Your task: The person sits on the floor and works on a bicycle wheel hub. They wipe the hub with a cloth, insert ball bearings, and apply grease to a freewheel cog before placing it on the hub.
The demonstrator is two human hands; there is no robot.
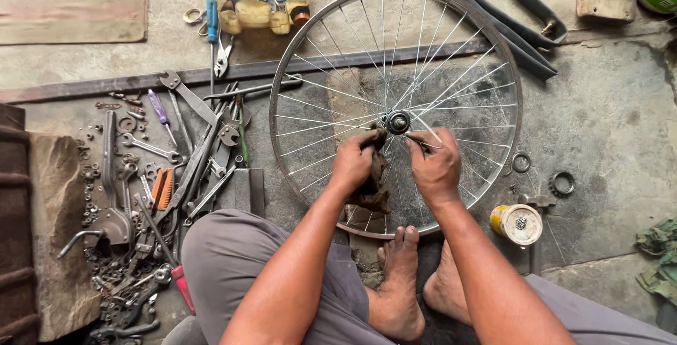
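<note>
On the concrete floor [606, 126], flat and spokes-up: bicycle wheel [282, 91], rim near the bare feet [402, 281], axis of the hub [397, 122] pointing straight up at the camera. Just below that hub, both hands level and about equally near. Left hand [352, 165]: fingers closed around a dark rag [374, 190], pressed toward the hub from lower left. Right hand [437, 165]: fingertips pinched together on something thin by the spokes, lower right of the hub; exactly what, cannot tell. Further left, well apart: scattered wrenches [176, 154]. Right of the rim: yellow tin [517, 224], small rings [562, 183].
</note>
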